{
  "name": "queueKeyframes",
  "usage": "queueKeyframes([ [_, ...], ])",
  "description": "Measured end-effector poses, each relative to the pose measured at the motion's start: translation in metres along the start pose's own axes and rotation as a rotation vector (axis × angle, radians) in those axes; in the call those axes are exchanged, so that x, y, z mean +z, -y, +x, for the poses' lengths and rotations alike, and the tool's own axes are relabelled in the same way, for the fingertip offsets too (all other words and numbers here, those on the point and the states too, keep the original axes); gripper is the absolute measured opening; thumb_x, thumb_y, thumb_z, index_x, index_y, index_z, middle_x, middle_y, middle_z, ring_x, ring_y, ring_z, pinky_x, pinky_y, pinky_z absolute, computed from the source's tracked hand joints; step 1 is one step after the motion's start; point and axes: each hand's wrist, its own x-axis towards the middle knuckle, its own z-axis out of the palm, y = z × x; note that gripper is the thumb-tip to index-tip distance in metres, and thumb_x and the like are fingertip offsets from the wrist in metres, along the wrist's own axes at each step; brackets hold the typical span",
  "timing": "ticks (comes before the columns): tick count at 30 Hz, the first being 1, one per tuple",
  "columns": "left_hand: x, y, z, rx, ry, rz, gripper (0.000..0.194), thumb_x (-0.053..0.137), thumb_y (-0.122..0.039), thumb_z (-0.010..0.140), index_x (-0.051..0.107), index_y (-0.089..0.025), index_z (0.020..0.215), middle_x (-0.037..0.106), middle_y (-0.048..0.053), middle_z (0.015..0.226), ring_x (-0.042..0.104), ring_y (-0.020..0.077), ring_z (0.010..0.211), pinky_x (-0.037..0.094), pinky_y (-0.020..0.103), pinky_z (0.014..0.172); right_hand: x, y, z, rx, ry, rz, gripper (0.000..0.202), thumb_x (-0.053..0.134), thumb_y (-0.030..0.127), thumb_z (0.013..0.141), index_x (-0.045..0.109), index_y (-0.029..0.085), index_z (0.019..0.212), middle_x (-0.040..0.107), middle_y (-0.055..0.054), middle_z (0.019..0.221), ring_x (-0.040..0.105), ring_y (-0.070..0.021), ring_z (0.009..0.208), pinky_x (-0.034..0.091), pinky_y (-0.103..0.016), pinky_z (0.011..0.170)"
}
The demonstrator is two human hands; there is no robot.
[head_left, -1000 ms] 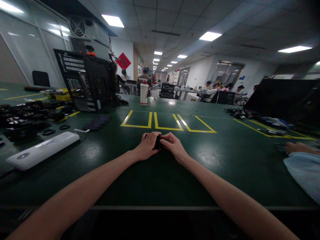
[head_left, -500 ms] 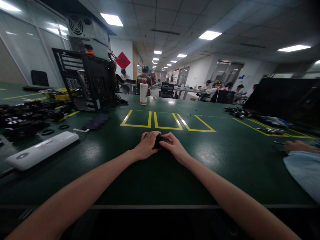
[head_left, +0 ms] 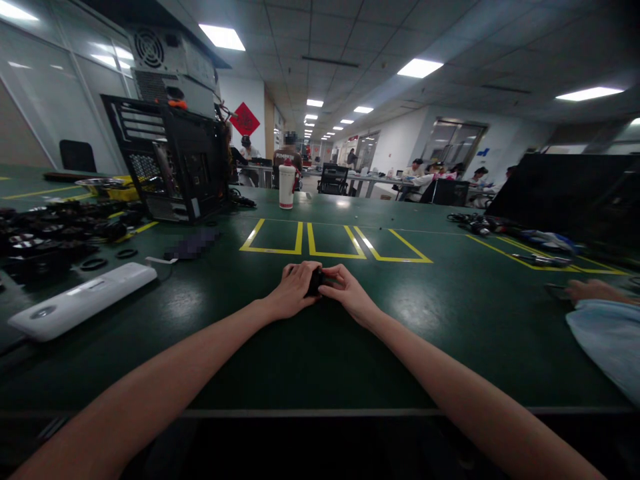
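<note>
A small black part [head_left: 315,283] sits between my two hands, just above or on the green table [head_left: 320,360]; its exact kind does not show. My left hand [head_left: 296,287] is closed round it from the left, its fingers covering most of it. On the other side my right hand [head_left: 346,288] pinches the part's right edge with thumb and forefinger. Beyond my hands lie three yellow tape outlines [head_left: 336,256] on the tabletop.
To the left are a white power strip [head_left: 85,300], black rings [head_left: 94,265], a heap of dark parts [head_left: 45,233] and a black computer case [head_left: 170,160]. A white cup [head_left: 287,187] stands at the back. A co-worker's hand [head_left: 600,291] rests at right near metal tools [head_left: 543,260].
My hands stay in nearly the same place round the black part, with only a slight shift of the right fingers. The co-worker's hand at right has moved slightly.
</note>
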Motion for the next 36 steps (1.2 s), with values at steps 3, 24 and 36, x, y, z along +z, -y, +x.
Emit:
queueKeyframes([
  [3, 0.0000, -0.0004, 0.0005, -0.003, -0.006, 0.007, 0.054, 0.055, -0.025, 0.073, 0.026, -0.020, 0.118, 0.043, 0.010, 0.118, 0.039, 0.0250, 0.112, 0.026, 0.041, 0.092, -0.0007, -0.0025, 0.0020, -0.001, -0.041, -0.043, 0.025, 0.064, 0.030, 0.066, 0.051, 0.022, 0.086, 0.057, 0.001, 0.093, 0.055, -0.0120, 0.084, 0.043, -0.031, 0.082],
  [24, 0.0004, -0.0005, 0.0008, -0.001, -0.011, 0.001, 0.054, 0.056, -0.025, 0.073, 0.027, -0.020, 0.118, 0.043, 0.009, 0.117, 0.041, 0.0247, 0.111, 0.026, 0.042, 0.092, 0.0003, -0.0029, 0.0047, 0.003, -0.074, -0.068, 0.025, 0.064, 0.030, 0.066, 0.052, 0.022, 0.086, 0.057, 0.000, 0.093, 0.055, -0.0122, 0.081, 0.043, -0.033, 0.081],
  [36, 0.0001, -0.0008, 0.0007, 0.001, -0.005, 0.015, 0.054, 0.055, -0.023, 0.072, 0.027, -0.020, 0.118, 0.042, 0.010, 0.118, 0.041, 0.0251, 0.109, 0.026, 0.042, 0.091, 0.0005, -0.0023, -0.0002, -0.041, 0.012, 0.041, 0.034, 0.068, 0.016, 0.059, 0.051, 0.022, 0.088, 0.056, 0.000, 0.103, 0.053, -0.0149, 0.099, 0.041, -0.033, 0.088],
])
